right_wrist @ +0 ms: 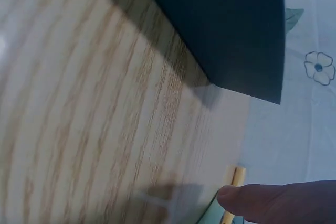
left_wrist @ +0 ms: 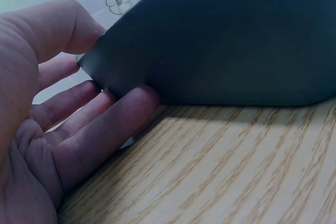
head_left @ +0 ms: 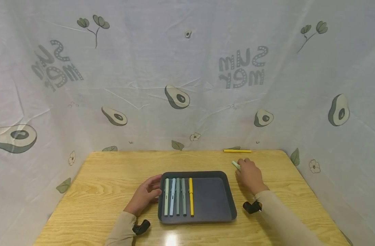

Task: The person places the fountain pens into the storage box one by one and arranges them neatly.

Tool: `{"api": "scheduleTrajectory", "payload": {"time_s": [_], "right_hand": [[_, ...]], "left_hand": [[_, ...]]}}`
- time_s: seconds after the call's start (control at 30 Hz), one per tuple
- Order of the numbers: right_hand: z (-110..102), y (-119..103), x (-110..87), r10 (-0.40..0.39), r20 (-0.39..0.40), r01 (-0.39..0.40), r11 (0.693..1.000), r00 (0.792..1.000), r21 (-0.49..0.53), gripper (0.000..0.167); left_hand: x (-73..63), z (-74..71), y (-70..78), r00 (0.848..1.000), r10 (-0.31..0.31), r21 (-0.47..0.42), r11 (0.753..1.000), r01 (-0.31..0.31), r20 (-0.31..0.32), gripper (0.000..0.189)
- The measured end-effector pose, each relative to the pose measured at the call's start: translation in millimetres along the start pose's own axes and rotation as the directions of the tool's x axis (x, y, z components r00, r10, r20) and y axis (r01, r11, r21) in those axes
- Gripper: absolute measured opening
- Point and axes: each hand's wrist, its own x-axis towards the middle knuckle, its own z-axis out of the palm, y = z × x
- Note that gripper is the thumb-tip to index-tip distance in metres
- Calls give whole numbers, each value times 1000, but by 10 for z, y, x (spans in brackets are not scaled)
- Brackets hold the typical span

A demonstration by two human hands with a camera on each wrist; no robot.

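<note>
My left hand (head_left: 145, 194) holds the left side of a dark grey tray (head_left: 212, 201). In the left wrist view the thumb meets the rim and the fingers (left_wrist: 105, 135) lie against the outer wall. Inside the tray's left half, several pens stand side by side: a pale green pen (head_left: 166, 198), a pale blue pen (head_left: 172, 198), two grey-green pens (head_left: 178, 198) and, after a small gap, a yellow pen (head_left: 191, 198). Beyond the tray's right side, my right hand (head_left: 249, 174) pinches another pale green pen (head_left: 235, 165), partly hidden by the fingers.
Another yellow pen (head_left: 237, 151) lies crosswise at the back edge of the wooden table (head_left: 113, 174), past my right hand. Behind the table hangs a pale cloth (head_left: 144, 68) printed with avocados and flowers. Each wrist carries a small black device (head_left: 141, 227).
</note>
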Motion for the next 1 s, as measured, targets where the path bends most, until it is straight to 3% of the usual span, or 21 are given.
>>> {"api": "scheduleTrajectory", "payload": {"time_s": [0.63,0.87,1.0], "right_hand": [[1,267,1,-7,68,6,1000,998,17,9],[-106,302,-60,39,174,-43,999,984,17,31],[-131,294,-118,37,201,-36,999,979,-8,28]], "left_hand": [[-10,11,28,1000,4,4,1000,-4,9,62],[-18,10,31,1000,2,1,1000,-2,8,62],[-24,5,32,1000,1,-1,1000,-1,13,63]]}}
